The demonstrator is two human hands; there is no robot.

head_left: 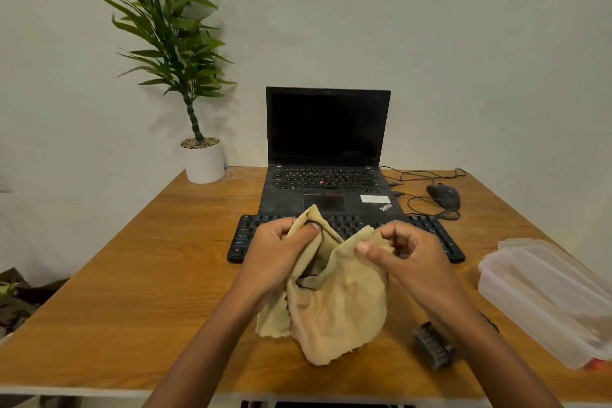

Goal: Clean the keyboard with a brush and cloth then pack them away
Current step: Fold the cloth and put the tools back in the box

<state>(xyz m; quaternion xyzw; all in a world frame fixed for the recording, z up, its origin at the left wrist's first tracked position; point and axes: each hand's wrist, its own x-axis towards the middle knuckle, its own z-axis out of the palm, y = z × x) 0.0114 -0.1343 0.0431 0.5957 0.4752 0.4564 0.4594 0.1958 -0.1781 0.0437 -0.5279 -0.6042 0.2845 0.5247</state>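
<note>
Tan cloth pinched at its top edge by left hand and right hand, hanging over table. Keyboard at 12 o'clock behind cloth; brush at 4 o'clock. Possible risk: trailing hem sweeping dust back onto keys.

Soft, matt tan cloth, slightly napped, with frayed, ragged edges, bunched in the left hand and right hand. Worktop of warm brown wood with visible grain, smooth with a low sheen. Matt black plastic keyboard. Laptop in matt black casing, dusty on the palm rest, with a glossy dark screen. Translucent, cloudy plastic container, smooth-walled. Brush with dense dark bristles. Smooth white plant pot, topped with rough gravel. Glossy dark plastic mouse.
</note>
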